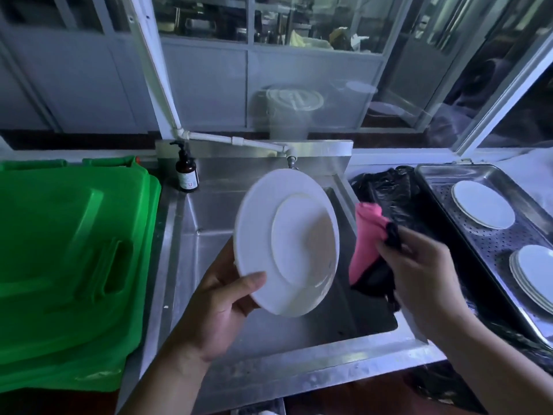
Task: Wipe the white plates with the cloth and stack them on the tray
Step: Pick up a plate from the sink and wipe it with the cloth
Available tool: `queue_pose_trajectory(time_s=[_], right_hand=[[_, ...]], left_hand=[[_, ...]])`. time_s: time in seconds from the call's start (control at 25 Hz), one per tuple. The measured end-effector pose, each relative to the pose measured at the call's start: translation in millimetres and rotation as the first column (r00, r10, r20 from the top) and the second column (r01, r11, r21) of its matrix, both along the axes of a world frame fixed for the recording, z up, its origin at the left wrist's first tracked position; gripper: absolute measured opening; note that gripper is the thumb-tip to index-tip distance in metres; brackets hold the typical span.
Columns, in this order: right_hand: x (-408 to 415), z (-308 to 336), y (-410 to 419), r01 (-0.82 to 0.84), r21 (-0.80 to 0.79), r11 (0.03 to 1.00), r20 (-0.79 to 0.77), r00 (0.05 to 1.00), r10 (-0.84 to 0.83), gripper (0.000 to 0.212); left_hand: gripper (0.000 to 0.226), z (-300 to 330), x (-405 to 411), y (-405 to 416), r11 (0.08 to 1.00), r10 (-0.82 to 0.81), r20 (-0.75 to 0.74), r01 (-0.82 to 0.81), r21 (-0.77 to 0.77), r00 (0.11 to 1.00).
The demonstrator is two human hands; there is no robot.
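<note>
Left hand (220, 307) pinches white plate (285, 242) by its lower rim, tilted above sink (191, 250); right hand (419, 280) clenched round pink cloth (366, 239), just beside plate; tray (434, 187) right, holding stacked plates (483, 204).

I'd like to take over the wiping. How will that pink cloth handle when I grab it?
Probably floppy: the pink cloth droops in folds from the right hand, holding no shape. Likely light, since the fingers pinch it at one end. It should not slip easily; bunched fabric grips better than the smooth white plate in the left hand.

L hand (215, 307) holds plate (285, 242); R hand (419, 280) w/ cloth (366, 241).
</note>
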State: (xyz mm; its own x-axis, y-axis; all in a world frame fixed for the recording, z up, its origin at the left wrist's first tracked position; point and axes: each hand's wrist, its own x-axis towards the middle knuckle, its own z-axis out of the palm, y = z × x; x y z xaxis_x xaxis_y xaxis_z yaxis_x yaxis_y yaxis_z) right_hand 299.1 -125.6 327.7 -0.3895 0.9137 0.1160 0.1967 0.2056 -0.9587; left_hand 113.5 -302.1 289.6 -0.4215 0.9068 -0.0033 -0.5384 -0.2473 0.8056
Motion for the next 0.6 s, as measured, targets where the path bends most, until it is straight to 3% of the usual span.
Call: queue_pose_trajectory(time_s=[0.08, 0.2, 0.36, 0.48, 0.6], right_hand=[[-34, 19, -13, -0.036, 0.173, 0.984, -0.044, 0.998, 0.045, 0.045], [-66, 22, -40, -0.065, 0.437, 0.897, 0.028, 0.998, 0.059, 0.044], [-58, 7, -56, -0.286, 0.543, 0.79, 0.003, 0.941, 0.339, 0.045], [-30, 5, -52, -0.558, 0.503, 0.66, 0.174, 0.813, 0.555, 0.045], [5, 11, -27, -0.728, 0.297, 0.618, 0.333, 0.686, 0.647, 0.049]], left_hand=[[0.062, 12, 8, 1, 1.0, -0.016, -0.054, 0.017, 0.008, 0.998], [0.061, 28, 9, -2, 0.999, 0.002, -0.116, 0.004, 0.049, 0.993], [0.06, 36, -3, -10, 0.995, 0.055, -0.1, -0.046, 0.085, 0.993], [0.072, 30, -6, -15, 0.996, 0.038, -0.071, -0.032, 0.089, 0.997], [0.072, 25, -6, -17, 0.996, 0.006, -0.011, -0.005, 0.091, 1.0]])
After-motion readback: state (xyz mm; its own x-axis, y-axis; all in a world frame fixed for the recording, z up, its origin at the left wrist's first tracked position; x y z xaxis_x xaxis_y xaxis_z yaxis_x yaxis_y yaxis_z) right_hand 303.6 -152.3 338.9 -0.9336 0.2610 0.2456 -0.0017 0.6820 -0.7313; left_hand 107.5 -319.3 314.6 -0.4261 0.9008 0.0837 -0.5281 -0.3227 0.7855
